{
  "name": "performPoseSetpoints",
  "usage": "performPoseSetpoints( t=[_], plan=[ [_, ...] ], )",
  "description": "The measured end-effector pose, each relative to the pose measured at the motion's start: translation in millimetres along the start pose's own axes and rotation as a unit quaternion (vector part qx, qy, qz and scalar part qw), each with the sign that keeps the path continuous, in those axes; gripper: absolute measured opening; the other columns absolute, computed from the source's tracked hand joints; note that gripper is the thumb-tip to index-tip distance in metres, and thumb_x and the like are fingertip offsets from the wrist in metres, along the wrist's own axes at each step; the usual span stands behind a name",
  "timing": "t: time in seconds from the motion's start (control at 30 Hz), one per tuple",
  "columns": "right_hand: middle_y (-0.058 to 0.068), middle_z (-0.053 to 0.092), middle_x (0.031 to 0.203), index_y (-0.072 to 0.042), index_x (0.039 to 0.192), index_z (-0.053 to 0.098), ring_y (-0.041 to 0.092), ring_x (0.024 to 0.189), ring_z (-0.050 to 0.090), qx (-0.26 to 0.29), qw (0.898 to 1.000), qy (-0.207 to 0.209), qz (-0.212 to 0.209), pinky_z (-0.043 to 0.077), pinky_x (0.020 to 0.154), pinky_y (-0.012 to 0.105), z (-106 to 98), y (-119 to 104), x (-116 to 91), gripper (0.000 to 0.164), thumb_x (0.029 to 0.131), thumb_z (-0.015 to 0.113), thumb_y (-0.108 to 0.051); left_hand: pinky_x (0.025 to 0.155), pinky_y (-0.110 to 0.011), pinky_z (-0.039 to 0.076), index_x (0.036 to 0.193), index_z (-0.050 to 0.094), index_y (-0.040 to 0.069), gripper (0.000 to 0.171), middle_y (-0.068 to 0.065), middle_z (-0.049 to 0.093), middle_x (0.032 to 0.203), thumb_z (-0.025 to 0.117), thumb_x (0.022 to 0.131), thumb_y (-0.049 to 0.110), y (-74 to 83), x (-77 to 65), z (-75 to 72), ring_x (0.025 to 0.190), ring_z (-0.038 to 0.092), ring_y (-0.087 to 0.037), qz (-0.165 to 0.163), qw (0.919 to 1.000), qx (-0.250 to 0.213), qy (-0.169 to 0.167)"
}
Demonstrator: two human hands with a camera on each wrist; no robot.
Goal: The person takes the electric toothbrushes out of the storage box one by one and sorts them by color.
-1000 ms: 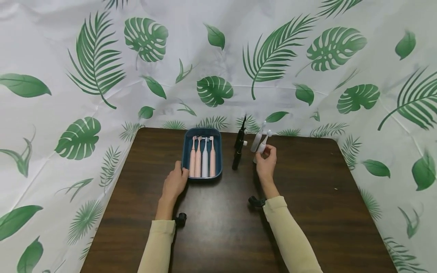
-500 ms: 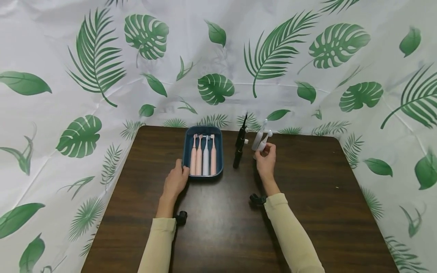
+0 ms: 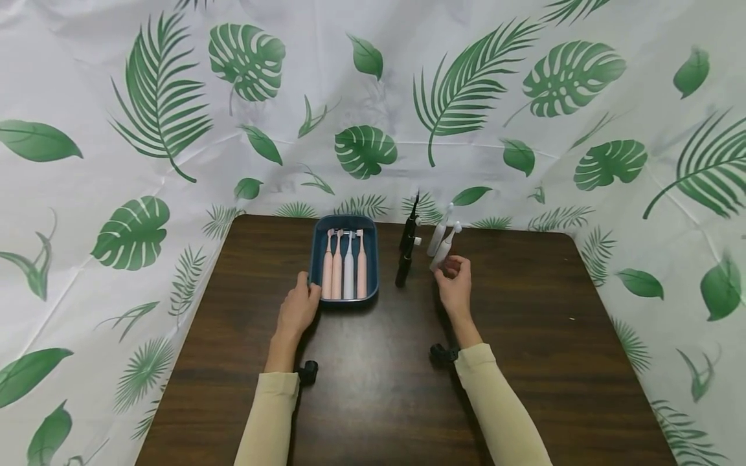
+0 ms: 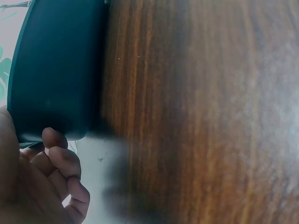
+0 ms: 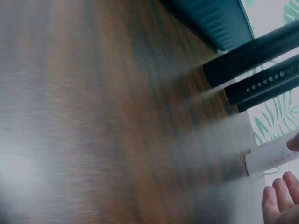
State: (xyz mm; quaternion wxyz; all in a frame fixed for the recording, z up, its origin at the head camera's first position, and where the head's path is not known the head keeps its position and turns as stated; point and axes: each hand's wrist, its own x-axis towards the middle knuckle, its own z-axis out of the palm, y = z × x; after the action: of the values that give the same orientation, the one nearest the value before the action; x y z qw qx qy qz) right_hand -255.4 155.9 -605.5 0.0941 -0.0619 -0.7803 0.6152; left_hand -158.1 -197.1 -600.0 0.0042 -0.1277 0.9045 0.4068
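Note:
My left hand (image 3: 298, 309) grips the near left corner of a dark blue tray (image 3: 315, 259). Inside lie three pink electric toothbrushes (image 3: 362, 272) and a pale blue-white one (image 3: 349, 275), side by side. On the right, a white electric toothbrush (image 3: 444, 251) stands upright on the table. My right hand (image 3: 456, 285) is right beside its lower part, fingers loosely bent; in the right wrist view the thumb (image 5: 294, 142) overlaps the white handle (image 5: 268, 156) while the other fingertips stand apart from it. The left wrist view shows fingers (image 4: 65, 161) at the tray's corner.
Another white toothbrush (image 3: 438, 236) stands just behind. Two black electric toothbrushes (image 3: 405, 264) stand upright between the tray and the white pair. A leaf-patterned cloth (image 3: 367, 77) hangs behind the dark wooden table (image 3: 373, 388).
My right hand has drawn slightly back and down from the front white toothbrush, loosening its hold, and more of the handle shows. My left hand stays at the tray.

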Motion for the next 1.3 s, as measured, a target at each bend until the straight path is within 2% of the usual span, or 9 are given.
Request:
performPoseSetpoints(
  t=[0.1,0.23,0.33,0.47,0.63,0.83,0.93,1.1,1.3],
  plan=[
    [0.023,0.065,0.125,0.003,0.13,0.056,0.027,0.107,0.064,-0.021,1.0,0.017,-0.007,0.046,0.08,0.013,0.7,-2.3,-12.8,0.035,0.096,0.065,-0.001,0.068,-0.044,0.046,0.14,0.046,0.01,0.041,-0.017,0.065,0.094,0.039,0.109,0.035,0.7,-0.3,-1.2,0.076,0.06,-0.03,-0.002,1.0,0.002,-0.001],
    [0.013,0.07,0.103,-0.001,0.113,0.067,0.011,0.085,0.062,-0.04,0.999,0.02,-0.027,0.048,0.073,0.014,5.7,-8.5,-31.8,0.018,0.095,0.069,-0.005,0.069,-0.046,0.047,0.14,0.045,0.009,0.041,-0.019,0.066,0.096,0.039,0.108,0.034,1.2,-0.3,-2.8,0.076,0.06,-0.031,0.0,1.0,0.0,-0.005],
    [0.009,0.07,0.093,-0.003,0.104,0.071,0.008,0.078,0.062,-0.036,0.998,-0.02,-0.047,0.049,0.07,0.016,11.4,-12.4,-45.6,0.01,0.096,0.073,-0.008,0.07,-0.048,0.048,0.141,0.045,0.008,0.042,-0.02,0.067,0.098,0.039,0.108,0.034,0.9,-0.6,-3.8,0.077,0.06,-0.032,-0.001,1.0,0.002,-0.003],
    [0.007,0.07,0.088,-0.004,0.1,0.073,0.01,0.075,0.063,-0.033,0.992,-0.11,-0.058,0.052,0.068,0.019,21.1,-17.8,-60.7,0.008,0.097,0.075,-0.012,0.072,-0.049,0.049,0.141,0.045,0.009,0.042,-0.02,0.068,0.1,0.039,0.108,0.034,-0.1,-0.8,-4.5,0.079,0.061,-0.032,-0.006,1.0,0.003,0.002],
    [0.009,0.071,0.09,0.0,0.106,0.073,0.029,0.077,0.071,-0.002,0.98,-0.196,-0.039,0.063,0.072,0.035,34.1,-24.5,-70.9,0.011,0.099,0.075,-0.008,0.071,-0.046,0.047,0.14,0.046,0.009,0.042,-0.019,0.066,0.098,0.039,0.108,0.036,0.5,-0.4,-3.5,0.078,0.06,-0.031,-0.001,1.0,0.002,0.001],
    [0.021,0.073,0.096,0.001,0.112,0.073,0.052,0.089,0.07,0.024,0.972,-0.231,-0.03,0.062,0.08,0.059,50.2,-47.0,-69.9,0.016,0.101,0.072,-0.01,0.07,-0.047,0.047,0.136,0.047,0.01,0.039,-0.018,0.066,0.095,0.039,0.107,0.035,1.3,-0.9,-1.3,0.076,0.06,-0.032,0.004,1.0,-0.003,0.006],
    [0.023,0.076,0.103,0.002,0.118,0.072,0.047,0.094,0.073,0.012,0.969,-0.248,-0.02,0.063,0.084,0.057,62.1,-60.0,-65.8,0.022,0.102,0.071,-0.013,0.072,-0.052,0.05,0.136,0.048,0.009,0.04,-0.02,0.068,0.095,0.038,0.107,0.035,0.6,-1.0,-0.6,0.077,0.061,-0.033,0.006,0.9998,0.003,0.017],
    [0.016,0.077,0.113,0.003,0.128,0.071,0.029,0.102,0.075,-0.067,0.965,-0.251,-0.038,0.061,0.093,0.044,80.9,-78.9,-61.6,0.033,0.102,0.068,-0.017,0.075,-0.059,0.052,0.138,0.049,0.009,0.041,-0.022,0.07,0.096,0.038,0.107,0.034,0.6,-0.4,-0.2,0.077,0.064,-0.035,0.01,0.9997,0.012,0.02],
    [0.02,0.076,0.125,0.002,0.137,0.069,0.035,0.116,0.073,-0.097,0.958,-0.267,-0.035,0.059,0.099,0.051,105.2,-96.7,-51.0,0.04,0.103,0.066,-0.019,0.074,-0.056,0.052,0.142,0.047,0.008,0.044,-0.022,0.071,0.098,0.037,0.109,0.034,2.3,-1.0,-1.4,0.076,0.064,-0.033,0.008,0.9998,0.013,0.01]
  ],
)
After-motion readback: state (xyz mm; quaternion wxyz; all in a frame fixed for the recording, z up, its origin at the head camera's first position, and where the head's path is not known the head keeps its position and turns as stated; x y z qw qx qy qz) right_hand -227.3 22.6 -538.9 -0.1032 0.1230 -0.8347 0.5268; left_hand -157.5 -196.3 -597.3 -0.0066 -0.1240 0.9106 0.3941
